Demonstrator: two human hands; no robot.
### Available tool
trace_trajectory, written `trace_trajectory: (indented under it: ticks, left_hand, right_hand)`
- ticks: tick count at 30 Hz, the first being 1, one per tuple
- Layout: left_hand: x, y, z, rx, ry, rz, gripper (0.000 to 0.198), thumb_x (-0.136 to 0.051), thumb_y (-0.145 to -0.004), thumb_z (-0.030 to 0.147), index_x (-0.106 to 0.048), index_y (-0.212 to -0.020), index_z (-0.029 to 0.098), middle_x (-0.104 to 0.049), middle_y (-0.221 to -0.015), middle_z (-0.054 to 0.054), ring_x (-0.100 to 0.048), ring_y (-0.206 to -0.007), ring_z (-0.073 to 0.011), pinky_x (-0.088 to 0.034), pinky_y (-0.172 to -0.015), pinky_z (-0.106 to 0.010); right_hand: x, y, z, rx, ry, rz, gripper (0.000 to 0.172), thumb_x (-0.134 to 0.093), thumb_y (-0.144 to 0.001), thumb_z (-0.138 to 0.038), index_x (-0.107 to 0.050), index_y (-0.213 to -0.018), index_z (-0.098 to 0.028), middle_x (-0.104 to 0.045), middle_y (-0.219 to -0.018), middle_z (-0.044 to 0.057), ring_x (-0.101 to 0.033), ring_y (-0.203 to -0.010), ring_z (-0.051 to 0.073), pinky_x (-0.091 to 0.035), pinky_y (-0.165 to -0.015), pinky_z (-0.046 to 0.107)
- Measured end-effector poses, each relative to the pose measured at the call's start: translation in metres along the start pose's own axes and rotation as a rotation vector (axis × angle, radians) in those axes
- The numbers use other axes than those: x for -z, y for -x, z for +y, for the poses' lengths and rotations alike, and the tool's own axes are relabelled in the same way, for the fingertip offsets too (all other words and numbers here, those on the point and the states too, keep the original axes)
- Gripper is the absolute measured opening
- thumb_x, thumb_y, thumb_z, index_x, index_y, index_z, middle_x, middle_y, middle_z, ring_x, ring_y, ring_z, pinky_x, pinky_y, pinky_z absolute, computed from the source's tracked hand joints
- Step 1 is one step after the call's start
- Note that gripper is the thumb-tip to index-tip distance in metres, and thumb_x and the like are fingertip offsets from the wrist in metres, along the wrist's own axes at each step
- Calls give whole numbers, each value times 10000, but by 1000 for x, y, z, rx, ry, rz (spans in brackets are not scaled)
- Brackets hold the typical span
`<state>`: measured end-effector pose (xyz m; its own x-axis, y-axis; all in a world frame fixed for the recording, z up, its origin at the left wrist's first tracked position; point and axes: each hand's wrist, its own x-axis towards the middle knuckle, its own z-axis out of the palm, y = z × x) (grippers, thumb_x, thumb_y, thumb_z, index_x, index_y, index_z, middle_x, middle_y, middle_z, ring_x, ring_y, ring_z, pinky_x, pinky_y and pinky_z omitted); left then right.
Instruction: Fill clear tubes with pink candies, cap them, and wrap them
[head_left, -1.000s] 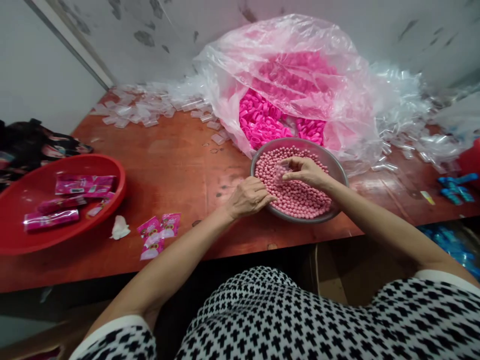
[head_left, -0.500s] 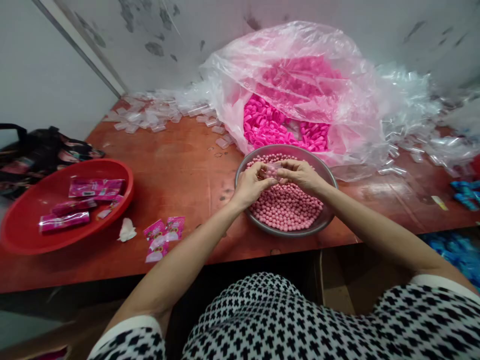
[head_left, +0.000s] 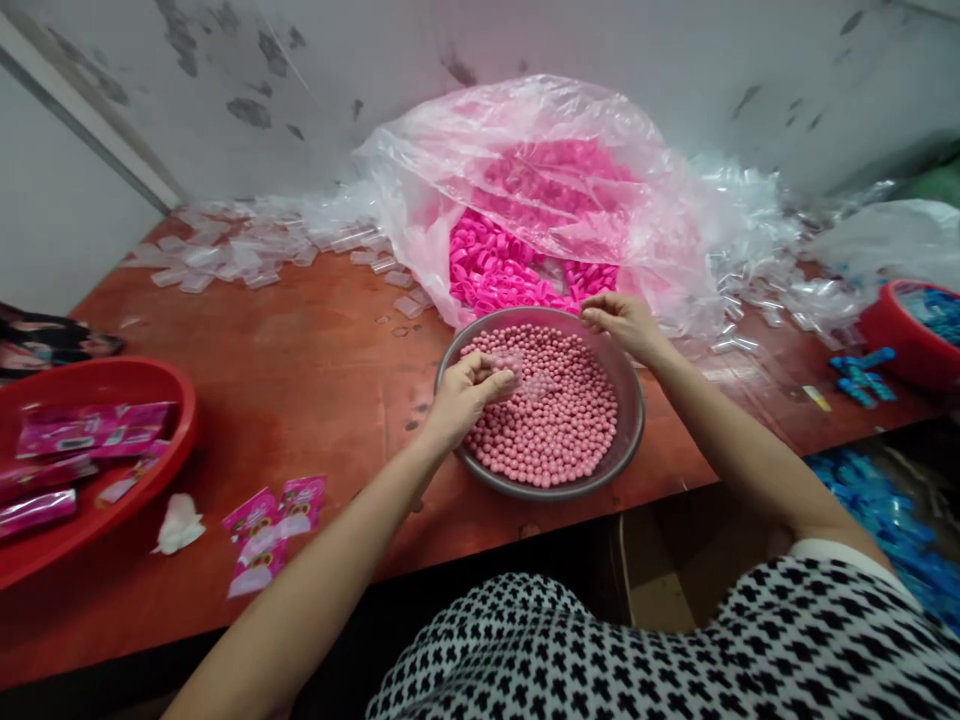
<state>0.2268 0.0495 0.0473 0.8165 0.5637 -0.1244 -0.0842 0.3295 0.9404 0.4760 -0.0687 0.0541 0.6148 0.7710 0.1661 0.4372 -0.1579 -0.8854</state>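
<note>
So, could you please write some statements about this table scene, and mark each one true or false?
1. The left hand is above the round grey bowl. True.
2. The bowl holds small, round blue beads. False: the small, round beads are pink.
3. The large translucent plastic bag holds bright pink pieces. True.
4. The shallow red plastic basin with shiny pink packets stands right of the bowl. False: it stands left.
5. The right hand is near the bowl's far rim. True.

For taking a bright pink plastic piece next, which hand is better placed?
Probably the right hand: it is nearer the bright pink plastic pieces, while the left hand holds a small clear object above the round pink beads.
</note>
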Motion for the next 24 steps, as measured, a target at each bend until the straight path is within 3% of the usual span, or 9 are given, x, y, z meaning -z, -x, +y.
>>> trace_trajectory:
  ticks: [2,6,10,15,19,24]
  left_hand:
    - [1,1,0,-5,8,7,469,-852,-545,389,-559,-817,143,-688,-836,-16,-663,-742,-141,-565,-734,-311]
    - [1,5,3,-29,-24,16,492,-834,-584,359,-628,-975,144,-692,-880,-28,-666,-802,-162,-569,-778,-329]
    - [2,6,3,-53,-67,22,489,-806,-625,344,-657,-1045,142,-691,-943,-47,-656,-886,-182,-565,-828,-341]
    - [3,7,1,-88,-95,25,424,-766,-682,343,-669,-1044,144,-692,-974,-60,-649,-918,-191,-565,-843,-349]
    - [4,9,0,-117,-122,39,396,-742,-712,334,-672,-1056,151,-693,-953,-58,-651,-897,-188,-568,-835,-352]
    - [6,11,-1,-157,-163,35,374,-705,-750,343,-674,-1070,153,-695,-998,-75,-645,-918,-195,-555,-851,-362]
  right_hand:
    - [8,-23,11,2,118,75,204,-608,-754,-264,-697,-882,-132,-681,-727,27,-600,-630,127,-494,-651,265]
    - [6,-66,24,7,487,18,203,-573,-751,-190,-736,-856,-134,-715,-759,42,-627,-707,156,-469,-709,265]
    - [-14,-103,22,18,709,-39,244,-567,-755,-164,-756,-909,-140,-741,-872,64,-655,-828,181,-453,-774,252]
    - [-49,-144,10,175,726,-108,286,-535,-784,-159,-748,-973,-139,-736,-969,56,-654,-919,201,-457,-838,276]
    - [-75,-159,-4,179,785,-133,292,-527,-808,-215,-739,-1005,-175,-728,-1007,53,-644,-956,221,-460,-839,291]
    - [-90,-153,-11,88,958,-222,279,-594,-775,-289,-728,-1000,-192,-719,-1019,102,-641,-957,265,-479,-815,337]
